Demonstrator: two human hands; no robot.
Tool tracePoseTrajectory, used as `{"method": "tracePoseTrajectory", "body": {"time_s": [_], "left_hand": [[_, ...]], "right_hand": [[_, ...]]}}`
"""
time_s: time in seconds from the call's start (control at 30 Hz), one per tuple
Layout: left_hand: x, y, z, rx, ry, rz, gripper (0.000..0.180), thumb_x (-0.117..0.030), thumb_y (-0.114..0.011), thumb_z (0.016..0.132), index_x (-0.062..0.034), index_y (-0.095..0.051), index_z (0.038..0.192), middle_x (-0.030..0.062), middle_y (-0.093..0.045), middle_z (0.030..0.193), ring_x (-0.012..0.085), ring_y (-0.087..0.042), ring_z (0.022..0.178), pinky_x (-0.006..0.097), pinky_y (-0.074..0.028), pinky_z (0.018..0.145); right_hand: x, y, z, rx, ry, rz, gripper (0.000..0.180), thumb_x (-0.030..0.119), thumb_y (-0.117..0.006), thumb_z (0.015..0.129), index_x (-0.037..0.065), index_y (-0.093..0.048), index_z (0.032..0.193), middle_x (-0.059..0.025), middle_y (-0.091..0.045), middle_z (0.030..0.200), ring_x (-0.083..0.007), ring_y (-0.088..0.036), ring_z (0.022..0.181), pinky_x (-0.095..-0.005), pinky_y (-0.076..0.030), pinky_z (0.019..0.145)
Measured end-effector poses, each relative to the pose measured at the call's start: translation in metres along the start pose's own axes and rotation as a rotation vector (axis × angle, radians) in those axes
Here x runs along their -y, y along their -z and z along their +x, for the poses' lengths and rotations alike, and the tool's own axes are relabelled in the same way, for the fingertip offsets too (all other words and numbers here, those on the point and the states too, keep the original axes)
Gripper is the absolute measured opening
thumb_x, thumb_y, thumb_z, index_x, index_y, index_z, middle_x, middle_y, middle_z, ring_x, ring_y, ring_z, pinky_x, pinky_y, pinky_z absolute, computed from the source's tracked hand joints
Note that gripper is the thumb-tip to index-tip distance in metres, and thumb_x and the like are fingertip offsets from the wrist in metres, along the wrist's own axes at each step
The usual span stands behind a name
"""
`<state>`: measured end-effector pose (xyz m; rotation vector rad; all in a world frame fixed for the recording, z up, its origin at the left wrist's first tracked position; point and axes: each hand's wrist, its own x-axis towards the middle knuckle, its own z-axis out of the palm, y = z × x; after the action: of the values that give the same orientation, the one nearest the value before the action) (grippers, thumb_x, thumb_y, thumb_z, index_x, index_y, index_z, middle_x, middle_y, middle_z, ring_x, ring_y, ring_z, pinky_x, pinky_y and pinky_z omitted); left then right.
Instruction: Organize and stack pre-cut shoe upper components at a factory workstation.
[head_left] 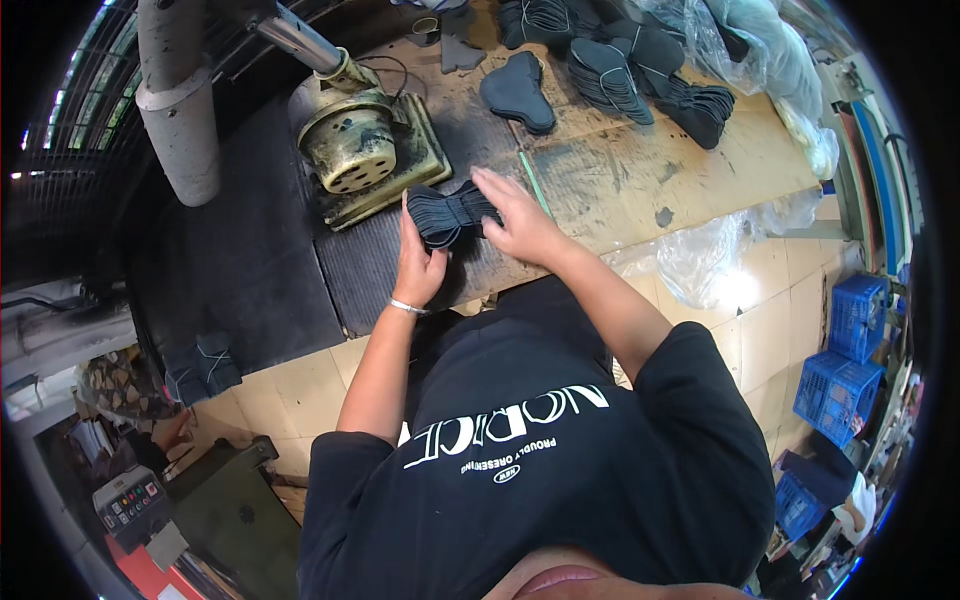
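Observation:
Between my hands is a tied bundle of thin dark cut pieces (447,214), pinched in at its middle and fanned at the ends. My left hand (420,264) is closed around its left end, with the thumb on the near side. At the right end my right hand (522,222) grips it, fingers along the far side and thumb nearer me. The bundle is just over the near part of the worktable (620,180); whether it touches the surface I cannot tell. Just beyond it stands a grimy cream-coloured machine (357,150) with a round, perforated head.
Several tied stacks of dark pieces (610,80) and a loose-looking dark stack (518,92) lie at the far side. Clear plastic sheeting (770,60) is heaped at the far right. A grey pipe (178,120) hangs at the left. Blue crates (838,396) stand on the floor right.

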<state>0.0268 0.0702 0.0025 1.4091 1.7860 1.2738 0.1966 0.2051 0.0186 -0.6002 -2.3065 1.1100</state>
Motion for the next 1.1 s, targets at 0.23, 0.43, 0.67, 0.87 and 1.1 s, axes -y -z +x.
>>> {"method": "tracePoseTrajectory", "body": {"time_s": [0.23, 0.43, 0.67, 0.87, 1.1], "left_hand": [[-0.001, -0.003, 0.006, -0.049, -0.064, 0.087, 0.084, 0.002, -0.054, 0.076, 0.0046, -0.009, 0.147, 0.0255, -0.035, 0.140, 0.0389, -0.035, 0.131, 0.038, -0.026, 0.111], [0.001, -0.004, 0.004, -0.050, -0.002, 0.030, 0.089, 0.004, -0.054, 0.072, 0.0048, -0.007, 0.147, 0.0262, -0.034, 0.140, 0.0403, -0.033, 0.131, 0.039, -0.024, 0.112], [0.022, -0.001, 0.000, -0.034, 0.063, -0.009, 0.096, 0.003, -0.060, 0.070, 0.0029, -0.003, 0.148, 0.0261, -0.027, 0.146, 0.0378, -0.031, 0.135, 0.038, -0.026, 0.111], [0.010, 0.004, 0.005, -0.090, 0.134, -0.165, 0.085, -0.007, -0.074, 0.074, 0.0012, -0.027, 0.143, 0.0195, -0.053, 0.127, 0.0258, -0.054, 0.116, 0.032, -0.041, 0.098], [-0.011, 0.014, -0.010, 0.078, -0.080, 0.079, 0.036, 0.000, -0.068, 0.072, 0.0022, -0.061, 0.108, 0.0139, -0.061, 0.108, 0.0283, -0.060, 0.102, 0.031, -0.045, 0.092]], "right_hand": [[0.013, -0.028, -0.029, -0.101, 0.106, -0.176, 0.049, 0.007, -0.057, 0.082, 0.000, -0.049, 0.130, -0.0184, -0.046, 0.138, -0.0359, -0.040, 0.131, -0.0514, -0.030, 0.108], [0.017, -0.035, -0.032, -0.159, 0.156, -0.296, 0.045, 0.008, -0.060, 0.081, 0.003, -0.054, 0.126, -0.0166, -0.049, 0.135, -0.0336, -0.043, 0.128, -0.0500, -0.031, 0.107], [0.024, -0.028, -0.014, -0.154, 0.056, -0.157, 0.028, 0.012, -0.067, 0.075, 0.006, -0.062, 0.101, -0.0075, -0.060, 0.105, -0.0277, -0.055, 0.105, -0.0424, -0.041, 0.092], [0.011, 0.037, -0.010, 0.007, 0.045, 0.086, 0.019, 0.009, -0.065, 0.081, 0.002, -0.059, 0.098, -0.0088, -0.063, 0.086, -0.0291, -0.062, 0.076, -0.0358, -0.050, 0.069], [0.000, 0.041, 0.034, -0.191, 0.028, 0.290, 0.023, 0.004, -0.064, 0.085, 0.000, -0.058, 0.107, -0.0101, -0.064, 0.097, -0.0171, -0.061, 0.090, -0.0293, -0.048, 0.079]]}}
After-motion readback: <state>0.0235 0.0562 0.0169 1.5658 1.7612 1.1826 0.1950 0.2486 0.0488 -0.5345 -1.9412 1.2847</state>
